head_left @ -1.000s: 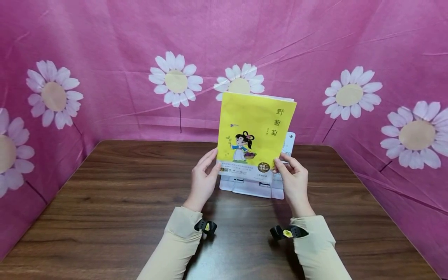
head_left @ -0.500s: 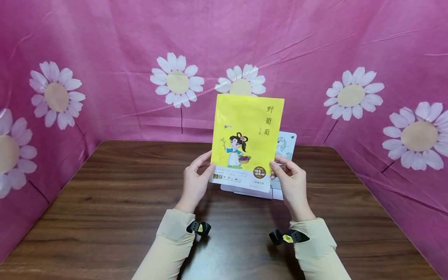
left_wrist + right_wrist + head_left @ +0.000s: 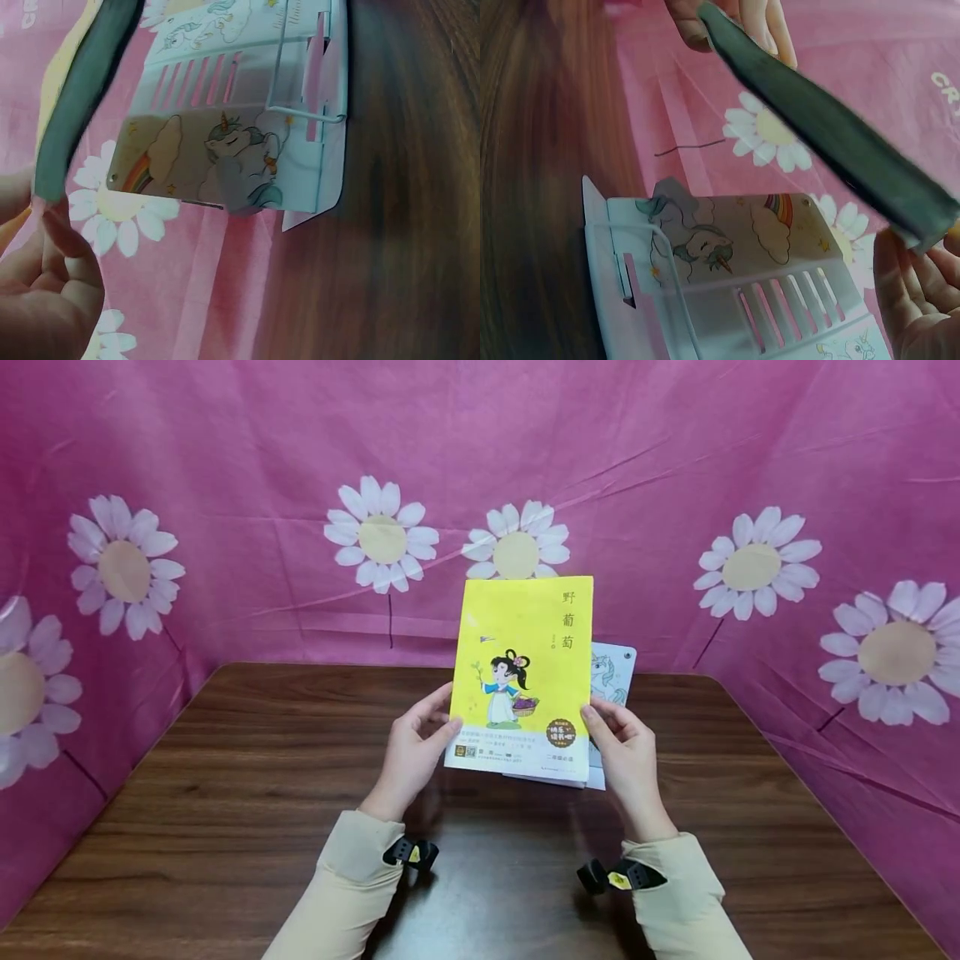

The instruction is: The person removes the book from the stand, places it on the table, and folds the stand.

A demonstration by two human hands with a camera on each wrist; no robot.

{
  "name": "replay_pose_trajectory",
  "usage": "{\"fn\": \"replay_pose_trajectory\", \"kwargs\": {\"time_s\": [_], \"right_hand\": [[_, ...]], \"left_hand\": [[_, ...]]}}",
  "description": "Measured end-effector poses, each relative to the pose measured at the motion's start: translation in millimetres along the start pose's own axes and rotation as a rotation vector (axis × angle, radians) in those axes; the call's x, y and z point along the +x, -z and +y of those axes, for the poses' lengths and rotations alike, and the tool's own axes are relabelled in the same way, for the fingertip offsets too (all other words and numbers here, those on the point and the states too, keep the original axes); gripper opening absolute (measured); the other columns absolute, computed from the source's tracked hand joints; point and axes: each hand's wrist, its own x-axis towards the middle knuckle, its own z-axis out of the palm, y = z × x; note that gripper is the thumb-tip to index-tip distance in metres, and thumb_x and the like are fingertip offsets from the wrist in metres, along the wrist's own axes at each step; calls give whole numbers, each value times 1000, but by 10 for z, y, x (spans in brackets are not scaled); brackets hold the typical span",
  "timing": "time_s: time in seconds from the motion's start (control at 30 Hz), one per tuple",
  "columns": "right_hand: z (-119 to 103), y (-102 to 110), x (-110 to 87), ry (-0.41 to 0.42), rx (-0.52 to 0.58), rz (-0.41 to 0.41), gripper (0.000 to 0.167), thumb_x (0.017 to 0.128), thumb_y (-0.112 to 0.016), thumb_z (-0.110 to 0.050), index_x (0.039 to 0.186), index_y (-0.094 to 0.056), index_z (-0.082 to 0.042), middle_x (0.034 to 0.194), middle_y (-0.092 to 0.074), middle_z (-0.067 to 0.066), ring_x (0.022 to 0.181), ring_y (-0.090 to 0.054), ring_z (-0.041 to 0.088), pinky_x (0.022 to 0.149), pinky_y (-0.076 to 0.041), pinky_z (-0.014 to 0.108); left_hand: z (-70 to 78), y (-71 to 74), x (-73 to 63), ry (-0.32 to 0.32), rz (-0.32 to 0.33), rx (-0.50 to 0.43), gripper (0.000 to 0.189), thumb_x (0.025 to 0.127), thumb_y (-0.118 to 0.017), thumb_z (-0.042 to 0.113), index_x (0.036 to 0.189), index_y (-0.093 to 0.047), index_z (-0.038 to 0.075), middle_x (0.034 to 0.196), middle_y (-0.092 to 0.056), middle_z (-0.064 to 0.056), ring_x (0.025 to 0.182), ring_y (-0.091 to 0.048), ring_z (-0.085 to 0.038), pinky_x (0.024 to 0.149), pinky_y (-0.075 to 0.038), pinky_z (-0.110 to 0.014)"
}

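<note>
A yellow book (image 3: 525, 643) with a cartoon girl on its cover is held up by both hands, the cover facing the head camera. My left hand (image 3: 412, 752) pinches its lower left edge and my right hand (image 3: 626, 760) its lower right edge. Behind the book stands a white book stand (image 3: 247, 161) printed with unicorns, mostly hidden in the head view. Both wrist views show the book edge-on, apart from the stand. In the right wrist view the stand's wire holder (image 3: 676, 277) crosses its front.
The stand rests on a dark wood table (image 3: 247, 793). A pink cloth (image 3: 247, 460) with large daisies hangs behind and at both sides of the table. Each wrist wears a black strap with a camera.
Both hands still grip the book. It has shifted left and slightly down, and turned to face the head camera more squarely. The left hand has moved left with it.
</note>
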Motion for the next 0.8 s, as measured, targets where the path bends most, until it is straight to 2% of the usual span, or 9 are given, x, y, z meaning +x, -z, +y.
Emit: {"fn": "replay_pose_trajectory", "kwargs": {"time_s": [0.17, 0.33, 0.6, 0.8], "right_hand": [[-21, -14, -18, -32, 74, -33, 37, 98, -60, -7, 128, -58, 14, 87, -71, -18, 83, -64, -1, 79, -55, 14], [-15, -22, -48, -60, 98, -73, 40, 97, -61, -7, 132, -56, 11, 90, -71, -16, 84, -65, 0, 78, -56, 16], [14, -18, -119, -117, 42, -107, 40, 97, -62, -13, 134, -59, 4, 94, -72, -20, 87, -67, 0, 80, -57, 18], [36, -72, -189, -140, 17, -122, 40, 96, -64, -12, 132, -60, 5, 90, -72, -19, 84, -67, 0, 79, -56, 17]], "left_hand": [[65, 91, -12, -17, -91, -2, 53, 94, -62, 1, 145, -50, 9, 134, -62, -15, 93, -57, -18, 76, -45, -22], [95, 190, -33, -12, -171, 28, 55, 95, -60, 0, 148, -45, 4, 143, -55, -15, 92, -58, -14, 74, -47, -20], [100, 377, -64, 11, -271, 144, 62, 90, -70, 8, 148, -45, 5, 114, -67, -21, 92, -60, -19, 69, -44, -23], [65, 509, -109, 51, -276, 181, 68, 84, -78, 12, 146, -50, 8, 113, -67, -17, 94, -60, -20, 70, -46, -24]]}}
